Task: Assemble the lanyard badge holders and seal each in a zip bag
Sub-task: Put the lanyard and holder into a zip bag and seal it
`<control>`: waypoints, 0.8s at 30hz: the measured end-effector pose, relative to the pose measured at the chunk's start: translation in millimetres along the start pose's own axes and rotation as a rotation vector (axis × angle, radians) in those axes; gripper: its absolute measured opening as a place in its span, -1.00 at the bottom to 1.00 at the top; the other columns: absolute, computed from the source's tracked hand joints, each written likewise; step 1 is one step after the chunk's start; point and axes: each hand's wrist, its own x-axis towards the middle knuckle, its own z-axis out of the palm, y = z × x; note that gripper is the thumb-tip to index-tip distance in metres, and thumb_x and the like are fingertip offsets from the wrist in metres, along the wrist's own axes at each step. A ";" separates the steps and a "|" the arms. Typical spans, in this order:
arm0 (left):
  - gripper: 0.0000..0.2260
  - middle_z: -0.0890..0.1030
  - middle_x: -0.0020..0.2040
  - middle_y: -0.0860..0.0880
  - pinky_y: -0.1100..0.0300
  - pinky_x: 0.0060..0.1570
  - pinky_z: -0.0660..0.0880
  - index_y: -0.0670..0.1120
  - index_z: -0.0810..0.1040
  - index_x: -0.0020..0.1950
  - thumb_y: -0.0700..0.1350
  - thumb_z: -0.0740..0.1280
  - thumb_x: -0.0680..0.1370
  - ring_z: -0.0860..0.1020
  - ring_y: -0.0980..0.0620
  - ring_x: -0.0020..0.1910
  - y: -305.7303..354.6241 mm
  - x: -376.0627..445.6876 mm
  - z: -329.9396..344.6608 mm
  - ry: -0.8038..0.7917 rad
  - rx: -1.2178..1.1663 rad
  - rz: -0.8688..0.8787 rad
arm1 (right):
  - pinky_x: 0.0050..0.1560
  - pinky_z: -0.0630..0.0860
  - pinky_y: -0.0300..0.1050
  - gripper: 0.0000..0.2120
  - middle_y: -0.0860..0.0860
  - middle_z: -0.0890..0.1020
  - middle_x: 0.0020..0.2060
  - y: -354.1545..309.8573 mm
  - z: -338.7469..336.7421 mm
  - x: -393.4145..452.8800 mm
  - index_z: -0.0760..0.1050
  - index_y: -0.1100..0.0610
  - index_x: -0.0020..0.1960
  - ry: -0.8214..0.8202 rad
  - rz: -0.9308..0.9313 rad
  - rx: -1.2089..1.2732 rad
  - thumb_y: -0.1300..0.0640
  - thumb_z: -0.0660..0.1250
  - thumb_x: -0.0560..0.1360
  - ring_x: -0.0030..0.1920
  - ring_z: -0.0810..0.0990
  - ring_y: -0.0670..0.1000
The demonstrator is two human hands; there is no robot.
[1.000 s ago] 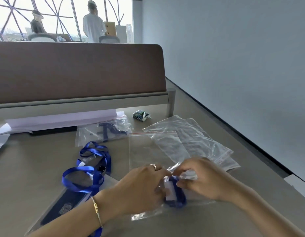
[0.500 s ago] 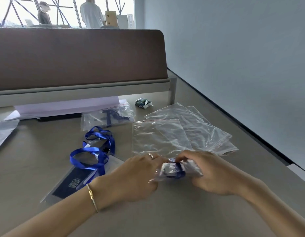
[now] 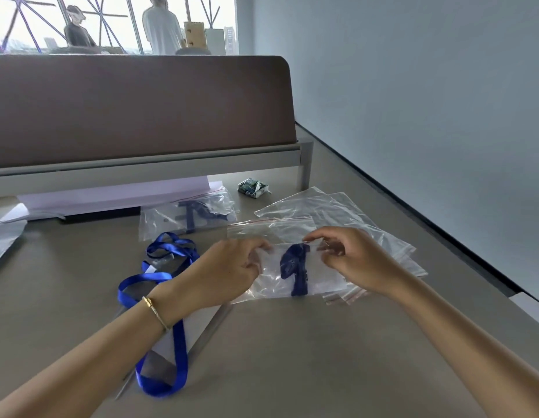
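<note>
At frame centre, the left hand [image 3: 229,273] and right hand [image 3: 357,260] each pinch the zip bag [image 3: 319,277] holding a blue lanyard [image 3: 295,267] above the worktop [image 3: 292,357].

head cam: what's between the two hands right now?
In the head view, the left hand and right hand pinch opposite ends of a clear zip bag. Between them, inside the bag, lies a folded blue lanyard.

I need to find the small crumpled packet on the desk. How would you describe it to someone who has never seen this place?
Start at the brown desk divider and follow its grey rail to the metal leg at its right end. On the desk just left of that leg lies the crumpled packet, beyond the clear zip bags. It alone is opaque, printed green and white.
</note>
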 end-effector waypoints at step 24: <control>-0.45 0.39 0.43 0.11 0.19 0.39 0.31 0.09 0.21 0.53 0.13 0.20 0.55 0.37 0.10 0.40 -5.8 -15.2 23.5 -0.032 0.320 0.164 | 0.27 0.44 -0.15 -0.44 -0.22 0.60 0.17 -5.7 12.1 5.2 0.45 -0.16 0.35 -0.176 -0.189 -0.415 0.05 0.33 0.34 0.18 0.53 -0.17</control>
